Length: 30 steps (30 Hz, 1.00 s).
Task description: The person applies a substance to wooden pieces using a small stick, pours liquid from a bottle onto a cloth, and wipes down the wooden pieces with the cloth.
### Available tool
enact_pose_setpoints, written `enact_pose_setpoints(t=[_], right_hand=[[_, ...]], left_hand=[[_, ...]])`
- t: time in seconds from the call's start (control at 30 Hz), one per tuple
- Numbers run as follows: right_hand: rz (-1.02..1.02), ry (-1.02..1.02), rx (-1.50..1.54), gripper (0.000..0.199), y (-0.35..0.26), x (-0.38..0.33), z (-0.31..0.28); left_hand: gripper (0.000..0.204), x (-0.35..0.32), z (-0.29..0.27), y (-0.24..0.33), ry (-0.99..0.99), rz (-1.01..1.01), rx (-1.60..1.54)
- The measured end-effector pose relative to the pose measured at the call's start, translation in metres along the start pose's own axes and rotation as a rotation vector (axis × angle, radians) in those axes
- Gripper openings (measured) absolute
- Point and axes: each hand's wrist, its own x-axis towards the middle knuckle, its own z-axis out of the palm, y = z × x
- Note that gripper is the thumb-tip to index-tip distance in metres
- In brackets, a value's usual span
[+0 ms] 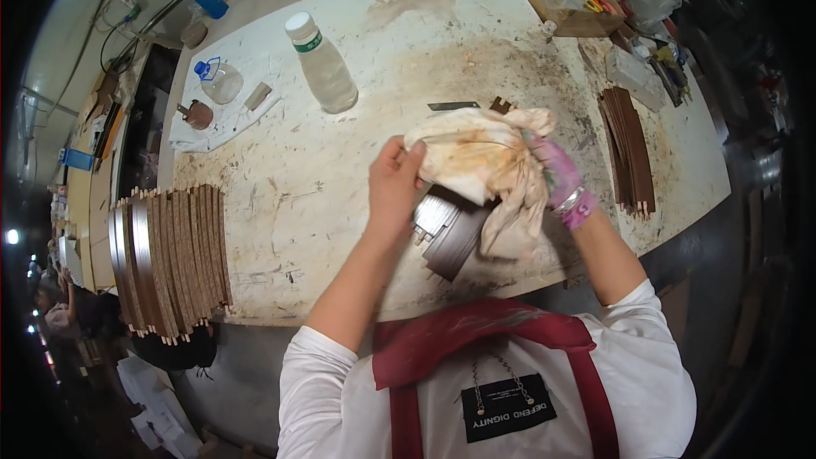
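Observation:
A stained cream cloth (476, 149) is bunched between my hands above the table. My bare left hand (393, 174) pinches its left edge. On the right, my right hand (557, 174), in a pink patterned glove, is closed on the other end, with most of its fingers hidden by the cloth. Under the cloth lie several dark brown wood strips (459, 242) with small dowel pegs at their ends; the cloth covers part of them. A thin dark flat piece (454, 106) lies just beyond the cloth.
The stained white worktable (280, 246) holds a row of brown pegged boards (170, 259) at left and a stack of brown strips (627, 151) at right. A large clear bottle (327, 72), a blue-capped jug (221, 81) and a small brown jar (197, 115) stand farther back. A cardboard box (574, 17) sits back right.

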Motion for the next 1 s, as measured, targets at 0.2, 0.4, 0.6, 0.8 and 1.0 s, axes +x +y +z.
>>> enact_pose_setpoints(t=[0.2,0.4,0.6,0.8,1.0], right_hand=[[-0.114,0.166,0.040,0.042,0.018,-0.019,0.007],[-0.068,0.037,0.216,0.043,0.048,-0.033,0.026],[-0.087,-0.068,0.292,0.046,0.033,-0.019,-0.006],[-0.037,-0.029,0.374,0.044,0.030,0.002,-0.002],[-0.099,-0.095,0.373,0.046,0.030,0.019,-0.013]], left_hand=[[0.018,0.002,0.015,-0.011,-0.005,-0.149,-0.395],[0.020,0.031,0.012,-0.038,-0.095,0.261,0.422],[0.025,0.048,-0.070,-0.025,0.306,0.224,0.185],[0.070,0.102,-0.143,0.038,0.416,0.526,0.664],[0.091,0.162,-0.160,0.040,-0.005,0.319,0.647]])
